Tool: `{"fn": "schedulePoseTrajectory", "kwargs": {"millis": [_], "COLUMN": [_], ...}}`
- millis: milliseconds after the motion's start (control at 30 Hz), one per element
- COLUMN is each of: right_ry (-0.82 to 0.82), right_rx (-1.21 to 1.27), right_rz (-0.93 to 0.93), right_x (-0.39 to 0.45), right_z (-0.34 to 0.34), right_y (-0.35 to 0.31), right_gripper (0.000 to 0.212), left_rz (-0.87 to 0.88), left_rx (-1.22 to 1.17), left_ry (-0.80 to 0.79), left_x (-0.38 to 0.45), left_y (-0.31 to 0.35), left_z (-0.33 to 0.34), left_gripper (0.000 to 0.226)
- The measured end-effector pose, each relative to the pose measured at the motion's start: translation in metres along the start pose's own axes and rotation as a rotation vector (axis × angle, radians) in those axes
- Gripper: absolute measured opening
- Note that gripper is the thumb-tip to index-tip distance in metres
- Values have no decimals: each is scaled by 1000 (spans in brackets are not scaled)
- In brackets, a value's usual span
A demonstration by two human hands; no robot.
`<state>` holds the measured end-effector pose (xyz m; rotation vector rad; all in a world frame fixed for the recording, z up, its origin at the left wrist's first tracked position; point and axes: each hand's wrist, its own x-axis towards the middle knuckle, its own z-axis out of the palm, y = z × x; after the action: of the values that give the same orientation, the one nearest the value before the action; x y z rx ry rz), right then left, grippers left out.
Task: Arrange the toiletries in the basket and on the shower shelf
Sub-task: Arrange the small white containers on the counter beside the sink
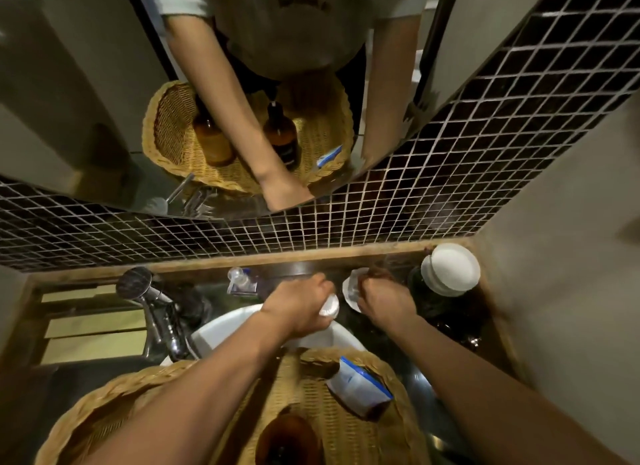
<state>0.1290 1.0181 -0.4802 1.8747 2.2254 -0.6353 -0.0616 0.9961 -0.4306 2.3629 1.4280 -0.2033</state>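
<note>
- Our left hand (304,303) grips a small white round container (329,307) above the white basin (221,329); our right hand (379,296) pinches a crumpled white packet (351,289) on the dark counter.
- The woven wicker basket (346,430) sits just below, already holding a blue-and-white tube (356,385) and an amber bottle (287,437).
- We should lower both into its free patches, clear of the bottle, so nothing tips.

Tan woven basket (398,426) — amber-brown bottle (289,438), blue-and-white tube (358,385) — against black tiles (346,225) gridded with white grout.

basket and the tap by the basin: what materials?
Basket: woven wicker or rattan look, matte tan, visible weave and braided rim; could be a plastic imitation.
Tap: metal, likely chrome-plated, shown by bright mirror-like highlights.
</note>
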Motion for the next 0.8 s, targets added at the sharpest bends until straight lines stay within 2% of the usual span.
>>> {"fn": "schedulePoseTrajectory", "kwargs": {"millis": [200, 367, 533, 667, 800], "right_ry": [49, -17, 86, 165, 163], "right_rx": [3, 56, 194, 241, 292], "right_rz": [23, 44, 120, 96, 77], "right_x": [2, 3, -2, -14, -23], "right_z": [9, 4, -5, -11, -14], "right_y": [2, 7, 7, 8, 11], "right_gripper": [29, 35, 57, 44, 29], "left_rz": [-3, 17, 21, 15, 29], "left_rx": [-5, -21, -29, -53, -73], "left_ry": [-4, -2, 22, 68, 99], "left_x": [3, 8, 21, 34, 43], "left_y": [-5, -4, 0, 8, 20], "left_z": [4, 5, 3, 4, 8], "left_gripper": [47, 46, 49, 46, 47]}}
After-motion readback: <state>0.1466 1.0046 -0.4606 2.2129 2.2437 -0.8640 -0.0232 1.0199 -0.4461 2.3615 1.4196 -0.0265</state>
